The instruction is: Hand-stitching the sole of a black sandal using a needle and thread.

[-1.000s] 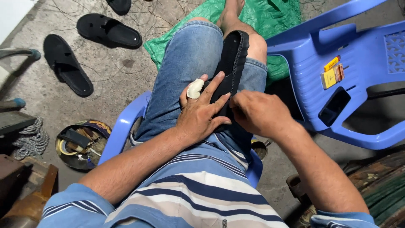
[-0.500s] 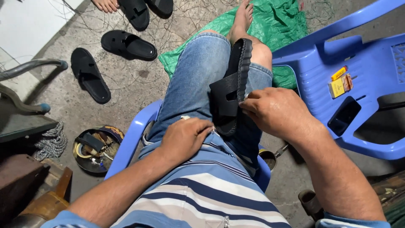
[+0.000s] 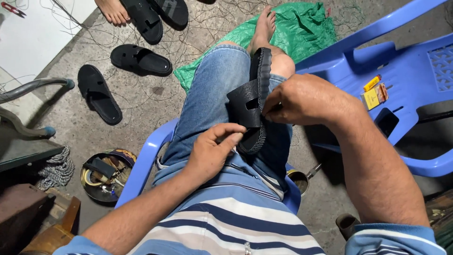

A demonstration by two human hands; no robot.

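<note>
Right now I am watching the black sandal (image 3: 255,101) standing on its edge across the lap, sole turned toward the blue chair (image 3: 401,71) to its right. The right hand (image 3: 306,99) is pinching the sandal's upper strap, fingers closed on it; whether a needle or thread sits between them I cannot tell. The left hand (image 3: 214,151) is touching the sandal's near end with curled fingertips, only steadying it, not clamped on anything.

As I judge it, the sandal is balancing on the thigh, so a hard tug from the right hand could be twisting it out of the light left-hand hold and dropping it to the floor. Any sharp tool hidden in that pinch would be working close to the left fingertips. Loose threads (image 3: 188,42) are lying on the floor beyond the sandal and could be snagging the bare foot (image 3: 264,26). Left of the sandal, two finished sandals (image 3: 118,75) and a round tin of tools (image 3: 104,175) are sitting well apart from it.
</note>
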